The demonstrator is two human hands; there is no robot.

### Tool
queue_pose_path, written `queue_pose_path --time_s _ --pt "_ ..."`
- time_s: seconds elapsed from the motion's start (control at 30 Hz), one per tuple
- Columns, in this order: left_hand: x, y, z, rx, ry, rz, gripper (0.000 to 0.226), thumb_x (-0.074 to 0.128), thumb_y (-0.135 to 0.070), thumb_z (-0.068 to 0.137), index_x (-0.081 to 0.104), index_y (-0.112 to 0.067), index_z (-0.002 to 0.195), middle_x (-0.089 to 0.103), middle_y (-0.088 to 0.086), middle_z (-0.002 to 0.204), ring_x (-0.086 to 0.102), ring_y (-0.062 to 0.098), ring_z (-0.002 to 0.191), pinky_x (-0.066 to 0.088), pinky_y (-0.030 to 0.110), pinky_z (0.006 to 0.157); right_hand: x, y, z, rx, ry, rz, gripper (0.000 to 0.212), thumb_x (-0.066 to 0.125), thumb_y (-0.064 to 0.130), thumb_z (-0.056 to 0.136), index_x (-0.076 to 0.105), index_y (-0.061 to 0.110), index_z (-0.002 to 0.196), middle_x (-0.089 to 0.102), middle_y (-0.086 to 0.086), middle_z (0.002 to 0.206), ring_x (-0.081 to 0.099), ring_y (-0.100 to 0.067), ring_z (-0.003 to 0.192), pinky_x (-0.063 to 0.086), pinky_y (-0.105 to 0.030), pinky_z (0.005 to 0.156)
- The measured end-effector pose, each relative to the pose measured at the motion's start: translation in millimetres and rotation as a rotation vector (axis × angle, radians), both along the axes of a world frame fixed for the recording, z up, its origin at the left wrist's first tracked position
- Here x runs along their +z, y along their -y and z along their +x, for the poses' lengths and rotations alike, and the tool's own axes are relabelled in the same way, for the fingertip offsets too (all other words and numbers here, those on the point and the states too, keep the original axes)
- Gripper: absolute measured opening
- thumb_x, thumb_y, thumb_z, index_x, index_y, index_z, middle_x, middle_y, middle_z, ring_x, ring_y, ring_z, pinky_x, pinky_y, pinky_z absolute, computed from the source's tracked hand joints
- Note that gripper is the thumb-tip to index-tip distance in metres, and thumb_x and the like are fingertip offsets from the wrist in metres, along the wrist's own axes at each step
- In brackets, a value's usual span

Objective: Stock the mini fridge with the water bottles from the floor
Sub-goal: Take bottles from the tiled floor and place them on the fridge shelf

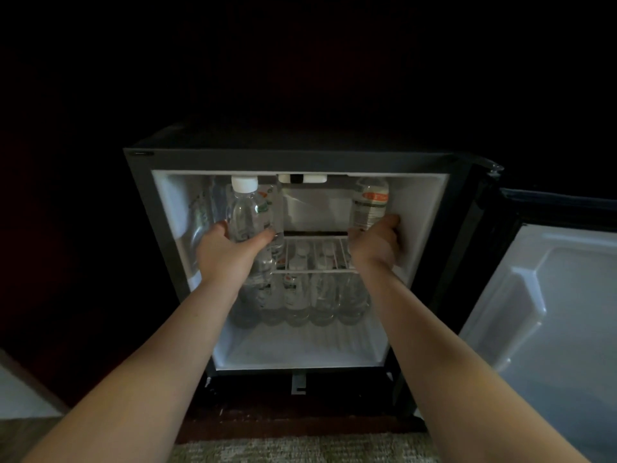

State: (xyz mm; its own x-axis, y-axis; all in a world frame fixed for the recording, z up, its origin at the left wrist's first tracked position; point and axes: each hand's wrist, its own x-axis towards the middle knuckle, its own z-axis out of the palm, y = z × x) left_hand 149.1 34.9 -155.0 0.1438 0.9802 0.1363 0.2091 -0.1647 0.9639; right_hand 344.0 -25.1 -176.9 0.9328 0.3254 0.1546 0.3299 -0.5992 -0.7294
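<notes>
The mini fridge stands open in front of me, lit inside. My left hand grips a clear water bottle with a white cap upright at the upper left, over the wire shelf. My right hand holds a second water bottle with an orange and green label at the upper right, close to the right wall. Further bottles stand behind the left bottle. On the fridge floor below the shelf, several bottles stand in a row.
The fridge door hangs open to the right, its white inner liner facing me. A dark cabinet surrounds the fridge. Patterned carpet lies along the bottom, and a pale floor strip shows at lower left.
</notes>
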Motion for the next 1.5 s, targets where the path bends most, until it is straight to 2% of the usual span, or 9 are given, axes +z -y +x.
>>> queue_pose_path --time_s 0.3,0.5,0.67,0.8,0.97,1.17,1.27,1.37,1.5 --pt "-1.2 1.0 2.0 -0.020 -0.056 0.026 0.058 0.082 -0.042 0.061 0.062 -0.016 0.108 0.069 -0.001 0.099 0.066 0.017 0.089 0.057 0.041 0.081 -10.9 2.1 24.2 0.203 -0.137 0.222 0.057 0.070 0.019 0.084 0.039 0.010 0.131 0.057 -0.014 0.128 0.058 -0.031 0.115 0.047 -0.034 0.091" --pt "0.6 3.9 2.4 0.003 -0.067 0.007 0.065 0.081 -0.051 0.054 0.063 -0.018 0.107 0.069 -0.002 0.100 0.067 0.016 0.090 0.057 0.040 0.080 -26.1 2.8 4.5 0.083 -0.002 0.265 0.041 0.068 0.025 0.084 0.051 0.007 0.117 0.061 -0.015 0.120 0.060 -0.031 0.109 0.046 -0.030 0.084" --pt "1.3 13.3 -2.0 0.027 -0.092 -0.006 0.053 0.082 -0.043 0.060 0.063 -0.014 0.100 0.068 0.001 0.093 0.067 0.018 0.083 0.058 0.036 0.072 -20.2 27.4 -35.2 0.108 0.195 0.403 0.036 0.062 0.004 0.083 0.051 0.002 0.117 0.055 -0.017 0.118 0.054 -0.029 0.106 0.041 -0.026 0.081" --pt "1.1 23.8 -4.8 -0.060 -0.127 -0.070 0.067 0.081 -0.054 0.049 0.064 -0.015 0.101 0.069 0.001 0.096 0.067 0.020 0.087 0.057 0.039 0.079 -4.0 31.5 -56.8 0.393 -0.115 0.296 0.023 0.060 0.004 0.085 0.056 0.018 0.103 0.059 0.000 0.098 0.056 -0.016 0.088 0.039 -0.016 0.064" --pt "8.5 36.4 -5.8 -0.115 -0.159 -0.169 0.072 0.083 -0.055 0.049 0.065 -0.016 0.107 0.069 0.003 0.104 0.065 0.021 0.097 0.052 0.038 0.088 0.7 47.1 -73.7 0.974 -0.562 0.053 0.069 0.068 -0.002 0.079 0.040 0.012 0.140 0.052 0.002 0.125 0.051 -0.016 0.117 0.043 -0.034 0.102" --pt "24.0 54.7 12.2 -0.170 -0.375 -0.182 0.072 0.079 -0.055 0.060 0.060 -0.007 0.111 0.063 0.006 0.105 0.059 0.022 0.093 0.044 0.029 0.075 -3.8 59.5 -77.6 0.915 -0.687 0.144 0.061 0.078 0.009 0.075 0.049 0.004 0.129 0.068 -0.006 0.115 0.065 -0.017 0.107 0.048 -0.036 0.101" --pt "27.3 54.8 16.6 -0.321 -0.464 -0.221 0.091 0.069 -0.067 0.063 0.052 -0.006 0.128 0.057 0.009 0.126 0.056 0.029 0.114 0.043 0.033 0.087 2.3 69.3 -67.1 0.883 -0.641 0.111 0.045 0.076 0.013 0.079 0.055 0.015 0.118 0.065 0.007 0.100 0.063 -0.011 0.099 0.048 -0.025 0.090" --pt "32.1 49.2 13.0 -0.411 -0.429 -0.218 0.109 0.051 -0.085 0.048 0.046 -0.022 0.137 0.052 0.006 0.136 0.050 0.029 0.122 0.040 0.044 0.102 7.1 68.6 -50.8 0.825 -0.626 0.120 0.029 0.077 0.021 0.078 0.059 0.025 0.100 0.069 0.002 0.105 0.065 -0.017 0.102 0.051 -0.030 0.092" --pt "16.3 36.2 5.4 -0.455 -0.623 -0.062 0.053 0.049 -0.058 0.085 0.060 -0.022 0.121 0.062 0.003 0.113 0.057 0.023 0.103 0.044 0.034 0.088 11.8 49.1 -32.0 0.701 -0.565 0.151 0.037 0.078 0.032 0.075 0.065 0.017 0.107 0.072 -0.004 0.102 0.068 -0.020 0.096 0.054 -0.041 0.091"
